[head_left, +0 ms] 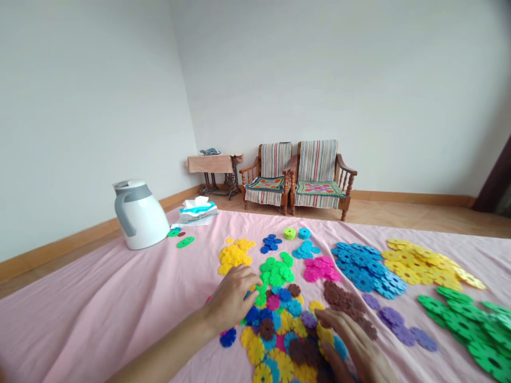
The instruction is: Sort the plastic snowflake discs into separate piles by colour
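My left hand is over the left edge of a mixed pile of flower-shaped plastic discs, next to the green discs. Its fingers are bent and closed toward the thumb; what they pinch, if anything, is too small to make out. Low over the right side of the pile, my right hand has thumb and fingers apart around a yellow disc, without a visible grip. A purple disc lies just left of its fingertips. The palm hides some discs below it.
Sorted heaps surround the pile: yellow, pink, brown, purple, large blue, large yellow and large green. A white jug and tissue box stand on the pink cloth, back left.
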`<action>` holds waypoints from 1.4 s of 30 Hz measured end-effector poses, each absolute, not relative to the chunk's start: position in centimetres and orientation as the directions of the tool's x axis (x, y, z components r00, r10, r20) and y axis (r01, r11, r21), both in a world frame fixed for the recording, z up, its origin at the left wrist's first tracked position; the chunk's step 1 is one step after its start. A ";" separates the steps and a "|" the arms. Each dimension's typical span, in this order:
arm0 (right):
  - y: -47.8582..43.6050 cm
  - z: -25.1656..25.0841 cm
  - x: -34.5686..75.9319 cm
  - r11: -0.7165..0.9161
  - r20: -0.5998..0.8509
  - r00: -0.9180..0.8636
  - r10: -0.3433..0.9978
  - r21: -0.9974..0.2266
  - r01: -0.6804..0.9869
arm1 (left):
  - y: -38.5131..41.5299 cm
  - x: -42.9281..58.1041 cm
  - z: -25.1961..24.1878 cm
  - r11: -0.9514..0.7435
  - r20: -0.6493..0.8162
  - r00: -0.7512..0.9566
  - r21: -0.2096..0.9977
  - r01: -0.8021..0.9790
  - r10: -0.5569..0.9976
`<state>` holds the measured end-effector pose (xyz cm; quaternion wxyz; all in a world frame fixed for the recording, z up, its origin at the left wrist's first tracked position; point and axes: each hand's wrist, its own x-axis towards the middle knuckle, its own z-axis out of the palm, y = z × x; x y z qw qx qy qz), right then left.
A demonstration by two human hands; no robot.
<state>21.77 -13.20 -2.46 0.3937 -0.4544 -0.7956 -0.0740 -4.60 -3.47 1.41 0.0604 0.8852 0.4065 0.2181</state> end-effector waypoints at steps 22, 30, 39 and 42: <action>-12.3 -3.7 21.8 0.611 0.615 -0.365 0.699 -0.248 0.752 | 1.5 -2.2 0.7 -0.569 0.298 0.485 0.429 0.701 0.822; -12.5 -3.4 21.7 0.609 0.617 -0.352 0.704 -0.269 0.746 | 0.9 -3.7 1.6 -0.586 0.147 0.607 0.509 0.630 0.781; -12.4 -3.5 21.6 0.643 0.614 -0.372 0.696 -0.303 0.704 | 0.0 -2.5 1.4 -0.602 0.220 0.583 0.509 0.615 0.782; -12.5 -3.5 21.6 0.637 0.578 -0.386 0.719 -0.325 0.699 | -0.6 -2.2 2.0 -0.632 0.201 0.632 0.505 0.588 0.749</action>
